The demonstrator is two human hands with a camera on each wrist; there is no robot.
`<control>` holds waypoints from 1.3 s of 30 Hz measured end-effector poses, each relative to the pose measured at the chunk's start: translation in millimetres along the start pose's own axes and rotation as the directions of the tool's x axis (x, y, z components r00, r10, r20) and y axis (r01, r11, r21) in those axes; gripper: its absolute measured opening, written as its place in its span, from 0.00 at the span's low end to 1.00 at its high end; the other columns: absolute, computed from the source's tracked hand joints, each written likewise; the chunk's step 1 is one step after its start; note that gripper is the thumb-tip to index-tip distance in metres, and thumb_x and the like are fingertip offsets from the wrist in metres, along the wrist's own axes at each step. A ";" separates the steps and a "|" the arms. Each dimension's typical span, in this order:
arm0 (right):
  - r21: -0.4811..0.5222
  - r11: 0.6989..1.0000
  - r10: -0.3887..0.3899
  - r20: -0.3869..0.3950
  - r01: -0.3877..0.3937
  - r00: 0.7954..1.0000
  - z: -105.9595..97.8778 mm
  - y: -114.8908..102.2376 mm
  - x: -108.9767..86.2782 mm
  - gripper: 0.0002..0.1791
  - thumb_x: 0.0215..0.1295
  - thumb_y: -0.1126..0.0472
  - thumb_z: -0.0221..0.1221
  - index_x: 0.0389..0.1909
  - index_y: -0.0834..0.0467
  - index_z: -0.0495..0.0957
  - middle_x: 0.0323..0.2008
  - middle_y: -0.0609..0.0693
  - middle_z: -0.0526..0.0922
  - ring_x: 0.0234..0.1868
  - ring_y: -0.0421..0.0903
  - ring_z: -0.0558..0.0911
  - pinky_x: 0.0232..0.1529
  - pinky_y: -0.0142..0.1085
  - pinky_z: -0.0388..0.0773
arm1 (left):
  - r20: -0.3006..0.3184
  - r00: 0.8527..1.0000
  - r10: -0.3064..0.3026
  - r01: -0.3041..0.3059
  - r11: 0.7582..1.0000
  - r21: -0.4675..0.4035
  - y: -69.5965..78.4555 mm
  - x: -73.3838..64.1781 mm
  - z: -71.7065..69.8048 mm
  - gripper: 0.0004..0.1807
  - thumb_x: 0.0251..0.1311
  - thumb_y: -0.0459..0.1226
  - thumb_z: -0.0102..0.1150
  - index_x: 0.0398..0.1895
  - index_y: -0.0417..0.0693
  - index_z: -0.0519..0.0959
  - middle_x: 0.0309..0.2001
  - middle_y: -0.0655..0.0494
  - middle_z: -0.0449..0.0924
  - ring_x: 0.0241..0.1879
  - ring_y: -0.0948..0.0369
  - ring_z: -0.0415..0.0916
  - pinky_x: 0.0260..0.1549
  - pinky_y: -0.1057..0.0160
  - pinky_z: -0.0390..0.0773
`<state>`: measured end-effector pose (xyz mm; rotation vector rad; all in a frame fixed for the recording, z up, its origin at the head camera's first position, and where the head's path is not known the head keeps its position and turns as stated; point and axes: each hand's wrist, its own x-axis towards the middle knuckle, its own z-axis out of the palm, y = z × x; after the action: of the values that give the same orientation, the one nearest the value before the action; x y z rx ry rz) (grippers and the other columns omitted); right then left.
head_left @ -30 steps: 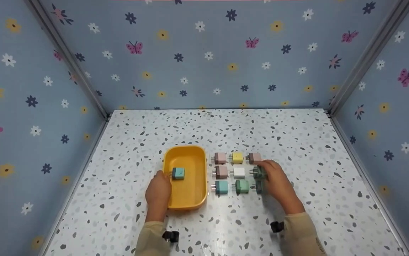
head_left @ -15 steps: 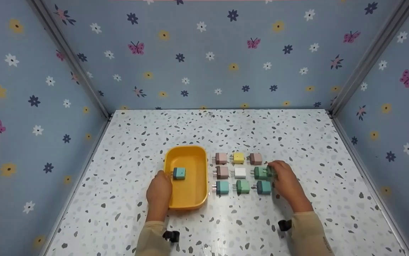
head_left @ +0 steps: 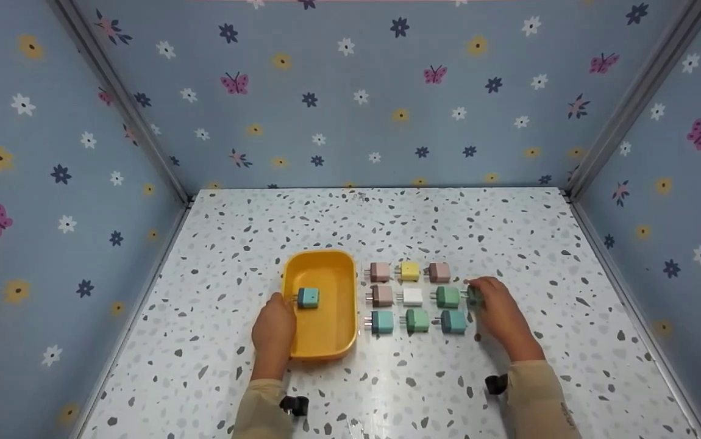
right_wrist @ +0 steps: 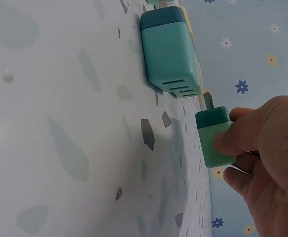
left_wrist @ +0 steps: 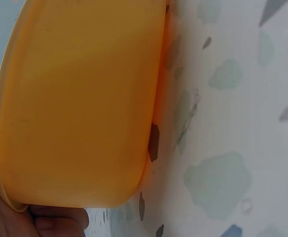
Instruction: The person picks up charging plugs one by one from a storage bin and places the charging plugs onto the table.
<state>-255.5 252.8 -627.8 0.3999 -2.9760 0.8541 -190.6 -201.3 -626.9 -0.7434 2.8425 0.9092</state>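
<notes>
My left hand [head_left: 273,329] grips the left rim of a yellow plastic bin [head_left: 348,329]; in the left wrist view the fingers curl under the rim of the bin [left_wrist: 85,108]. Inside the bin lies one blue charger plug [head_left: 308,297]. My right hand [head_left: 505,317] pinches a green charger plug [head_left: 475,297] between thumb and fingers, its prongs toward the left. The right wrist view shows that green plug [right_wrist: 215,140] beyond a teal charger plug [right_wrist: 169,54] on the table. In the head view, the held plug is just right of another green plug [head_left: 448,297].
Chargers stand in rows right of the bin: pink [head_left: 380,272], yellow [head_left: 410,272] and pink [head_left: 439,272] at the back; pink [head_left: 382,296] and white [head_left: 412,297] midway; blue [head_left: 382,322], green [head_left: 417,320] and teal [head_left: 453,322] in front. Patterned walls [head_left: 350,122] enclose the speckled table [head_left: 326,219].
My right hand has moved right with the green charger plug, uncovering the plugs at the right end of the rows. My left hand stays on the bin.
</notes>
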 end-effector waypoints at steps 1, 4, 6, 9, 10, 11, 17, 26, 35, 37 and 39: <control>-0.002 1.000 0.009 0.007 -0.009 1.000 0.4 0.9 0.3 0.29 0.64 0.80 0.54 0.66 0.62 0.73 0.64 0.60 0.74 0.69 0.61 0.71 0.70 0.56 0.64 | 0.001 1.000 -0.002 0.002 1.000 -0.003 0.0 0.1 -0.1 0.18 0.82 0.43 0.39 0.57 0.40 0.73 0.46 0.42 0.83 0.41 0.50 0.81 0.42 0.48 0.79; -0.002 1.000 0.018 0.025 -0.018 1.000 2.1 4.1 1.1 0.28 0.66 0.79 0.54 0.66 0.61 0.72 0.65 0.60 0.73 0.70 0.61 0.70 0.71 0.56 0.63 | 0.003 1.000 0.001 -0.001 1.000 -0.012 -0.9 0.8 1.0 0.18 0.82 0.43 0.39 0.58 0.40 0.73 0.47 0.42 0.83 0.42 0.50 0.81 0.43 0.48 0.79; 0.004 1.000 0.023 0.033 -0.023 0.999 3.2 5.8 1.5 0.27 0.67 0.78 0.55 0.67 0.61 0.71 0.66 0.60 0.73 0.70 0.61 0.70 0.71 0.56 0.63 | 0.002 1.000 0.004 -0.004 1.000 -0.010 -1.4 1.5 1.7 0.18 0.82 0.43 0.39 0.57 0.40 0.73 0.47 0.43 0.83 0.42 0.50 0.81 0.43 0.47 0.79; 0.018 0.999 0.027 0.043 -0.028 0.999 3.9 7.4 1.8 0.28 0.67 0.77 0.54 0.67 0.60 0.71 0.66 0.59 0.72 0.70 0.61 0.69 0.71 0.56 0.63 | -0.003 1.000 0.005 -0.005 1.000 0.000 -0.7 0.8 1.7 0.18 0.82 0.43 0.39 0.58 0.40 0.73 0.47 0.42 0.83 0.42 0.50 0.82 0.42 0.47 0.79; 0.022 0.999 0.032 0.046 -0.033 0.998 4.1 7.8 1.9 0.28 0.67 0.77 0.54 0.67 0.59 0.71 0.66 0.59 0.72 0.70 0.60 0.69 0.71 0.56 0.62 | -0.001 1.000 0.004 -0.004 1.000 0.002 -0.5 0.6 1.4 0.19 0.82 0.43 0.39 0.58 0.39 0.73 0.47 0.42 0.83 0.43 0.49 0.82 0.42 0.47 0.79; 0.027 0.999 0.033 0.045 -0.035 0.998 4.5 8.2 2.1 0.28 0.67 0.77 0.54 0.67 0.59 0.71 0.66 0.59 0.73 0.70 0.60 0.70 0.72 0.56 0.62 | 0.001 1.000 0.001 -0.001 1.000 0.003 -0.1 0.1 1.1 0.19 0.82 0.43 0.39 0.59 0.39 0.73 0.47 0.41 0.83 0.43 0.49 0.83 0.43 0.47 0.79; 0.012 0.999 0.032 0.040 -0.033 0.999 7.3 11.6 2.5 0.29 0.66 0.77 0.57 0.68 0.60 0.71 0.66 0.58 0.73 0.70 0.59 0.70 0.70 0.56 0.64 | -0.005 1.000 0.007 -0.007 1.000 0.020 0.2 0.2 2.0 0.18 0.82 0.43 0.39 0.57 0.39 0.73 0.46 0.42 0.84 0.44 0.47 0.83 0.43 0.45 0.80; 0.022 0.999 0.036 0.056 -0.037 0.998 9.1 16.7 2.6 0.27 0.69 0.75 0.55 0.69 0.58 0.71 0.66 0.58 0.73 0.71 0.59 0.69 0.72 0.56 0.62 | -0.023 1.000 0.014 -0.014 1.000 0.021 -1.4 1.2 2.9 0.17 0.81 0.43 0.40 0.55 0.40 0.74 0.44 0.42 0.83 0.42 0.48 0.83 0.41 0.46 0.79; 0.023 0.999 0.047 0.058 -0.048 0.997 8.4 18.1 1.9 0.30 0.64 0.77 0.55 0.68 0.58 0.71 0.67 0.57 0.72 0.71 0.60 0.69 0.72 0.57 0.62 | -0.007 1.000 0.013 -0.013 1.000 0.020 -1.4 1.7 2.4 0.18 0.81 0.43 0.39 0.57 0.39 0.73 0.46 0.41 0.83 0.46 0.46 0.83 0.43 0.45 0.79; 0.030 0.999 0.040 0.058 -0.042 0.997 8.1 18.0 1.9 0.31 0.63 0.77 0.56 0.68 0.59 0.71 0.67 0.58 0.72 0.71 0.61 0.68 0.72 0.58 0.61 | -0.005 1.000 0.011 -0.011 1.000 0.027 -1.1 2.1 2.0 0.18 0.82 0.43 0.39 0.57 0.39 0.73 0.46 0.41 0.83 0.45 0.47 0.83 0.43 0.45 0.80; 0.047 0.998 0.039 0.057 -0.042 0.998 7.7 17.8 1.8 0.32 0.62 0.75 0.57 0.68 0.60 0.70 0.68 0.59 0.71 0.72 0.62 0.67 0.72 0.59 0.60 | -0.004 1.000 0.007 -0.007 1.000 0.028 -0.7 2.4 1.6 0.18 0.82 0.42 0.38 0.57 0.39 0.73 0.46 0.41 0.83 0.44 0.47 0.83 0.43 0.45 0.80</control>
<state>-261.3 262.9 -643.4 0.3729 -3.0300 0.9347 -192.5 -201.9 -629.0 -0.7335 2.8569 0.8686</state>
